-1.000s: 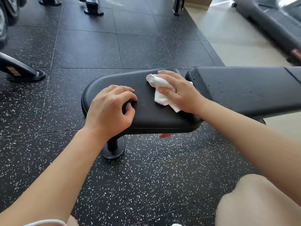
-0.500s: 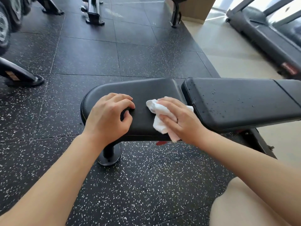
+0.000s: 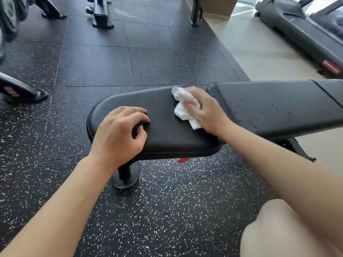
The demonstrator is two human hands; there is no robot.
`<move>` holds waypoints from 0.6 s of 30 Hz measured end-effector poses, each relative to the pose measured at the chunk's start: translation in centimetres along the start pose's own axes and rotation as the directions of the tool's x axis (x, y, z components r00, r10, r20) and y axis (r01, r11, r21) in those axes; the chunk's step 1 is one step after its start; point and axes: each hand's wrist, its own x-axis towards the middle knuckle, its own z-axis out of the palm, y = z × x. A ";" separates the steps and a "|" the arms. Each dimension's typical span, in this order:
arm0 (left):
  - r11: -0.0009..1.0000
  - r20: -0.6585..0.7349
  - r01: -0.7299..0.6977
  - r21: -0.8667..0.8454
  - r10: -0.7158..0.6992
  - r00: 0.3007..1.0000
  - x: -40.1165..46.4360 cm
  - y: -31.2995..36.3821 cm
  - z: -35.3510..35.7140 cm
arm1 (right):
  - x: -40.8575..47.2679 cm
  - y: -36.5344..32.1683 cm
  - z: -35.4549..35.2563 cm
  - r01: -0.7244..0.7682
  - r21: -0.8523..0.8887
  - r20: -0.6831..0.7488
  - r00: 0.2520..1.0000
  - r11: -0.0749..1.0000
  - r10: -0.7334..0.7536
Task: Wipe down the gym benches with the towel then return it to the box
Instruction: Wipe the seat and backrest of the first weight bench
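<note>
A black gym bench lies across the view. Its seat pad [image 3: 163,108] is on the left and its longer back pad [image 3: 278,104], dotted with water droplets, is on the right. My right hand [image 3: 207,112] holds a bunched white towel [image 3: 182,106] and presses it onto the seat pad's far right part, close to the gap between the pads. My left hand [image 3: 118,132] rests on the seat pad's left end, fingers loosely bent with the tips touching the pad, holding nothing.
The bench stands on a black post with a round foot [image 3: 125,179] on speckled rubber flooring. A treadmill [image 3: 300,30] is at the far right on pale floor. Machine feet [image 3: 101,13] and a tan box-like object [image 3: 217,4] are at the back. My knee [image 3: 278,229] is at the lower right.
My right hand has slid the towel from the seat pad's near edge toward its far edge. My left hand has stayed in place on the pad.
</note>
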 end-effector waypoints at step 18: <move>0.998 -0.075 0.027 0.051 -0.023 0.997 0.1 0.5 0.5 | 7.2 1.3 1.3 -0.106 0.009 -0.073 0.992 0.994 0.106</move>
